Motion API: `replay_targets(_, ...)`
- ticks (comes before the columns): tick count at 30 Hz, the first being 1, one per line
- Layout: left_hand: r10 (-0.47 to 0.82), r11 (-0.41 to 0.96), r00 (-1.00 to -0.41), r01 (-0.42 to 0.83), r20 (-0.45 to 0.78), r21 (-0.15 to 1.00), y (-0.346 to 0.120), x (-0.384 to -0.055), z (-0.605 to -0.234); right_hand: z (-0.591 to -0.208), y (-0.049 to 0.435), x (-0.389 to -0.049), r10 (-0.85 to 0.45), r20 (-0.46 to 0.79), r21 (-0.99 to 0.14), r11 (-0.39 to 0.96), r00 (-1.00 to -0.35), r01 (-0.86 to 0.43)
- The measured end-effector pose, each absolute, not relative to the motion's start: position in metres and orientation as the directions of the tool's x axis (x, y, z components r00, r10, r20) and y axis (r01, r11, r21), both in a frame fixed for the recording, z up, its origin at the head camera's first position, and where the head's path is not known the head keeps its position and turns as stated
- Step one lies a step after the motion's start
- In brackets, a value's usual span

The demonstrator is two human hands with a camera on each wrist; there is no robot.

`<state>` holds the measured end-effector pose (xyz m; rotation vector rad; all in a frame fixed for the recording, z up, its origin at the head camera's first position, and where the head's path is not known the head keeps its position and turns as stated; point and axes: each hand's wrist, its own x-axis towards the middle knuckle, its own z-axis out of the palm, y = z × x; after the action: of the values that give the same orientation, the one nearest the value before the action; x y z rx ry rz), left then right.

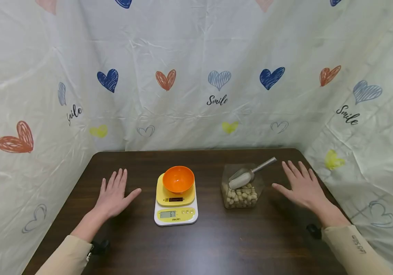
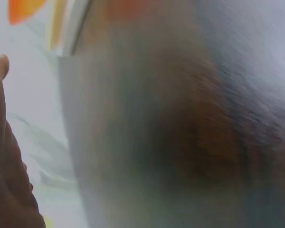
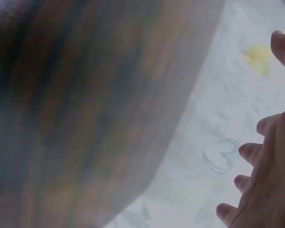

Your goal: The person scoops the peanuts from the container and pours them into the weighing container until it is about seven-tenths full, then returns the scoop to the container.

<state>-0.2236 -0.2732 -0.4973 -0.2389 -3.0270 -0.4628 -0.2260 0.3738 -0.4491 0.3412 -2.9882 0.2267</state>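
Observation:
My left hand [image 1: 112, 196] is spread flat with straight fingers, to the left of a yellow and white kitchen scale [image 1: 177, 220]. It holds nothing. On the scale's platform sits an orange bowl [image 1: 178, 179]; the display seems to read 67. To the right stands a clear container [image 1: 226, 179] with pale, chunky pieces [image 1: 240, 197] in its lower part. A metal scoop [image 1: 241, 180] with white glare on it lies across the container, its handle pointing up and right. Beside that handle, my right hand [image 1: 301, 189] is spread with straight fingers and touches neither the scoop nor the container.
A dark brown wooden table [image 1: 213, 244] carries the scale and the container. White sheeting [image 1: 186, 49] printed with hearts and the word Smile hangs behind it and along both sides. Dark bands with small devices [image 1: 314, 231] are at both wrists, near the beige sleeves.

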Motion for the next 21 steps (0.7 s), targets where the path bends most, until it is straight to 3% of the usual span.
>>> replay_targets(13,0.311,0.866,-0.942,0.336,0.127,0.370,-0.227,-0.215,-0.428,-0.404,0.374,-0.229,-0.267,0.241,-0.224,0.920,-0.933,-0.321)
replay_targets(21,0.464,0.787,-0.864,0.503,0.195,0.358,-0.186,-0.203,-0.400,-0.379,0.362,-0.232,-0.296,0.300,-0.222,0.903,-0.907,-0.368)
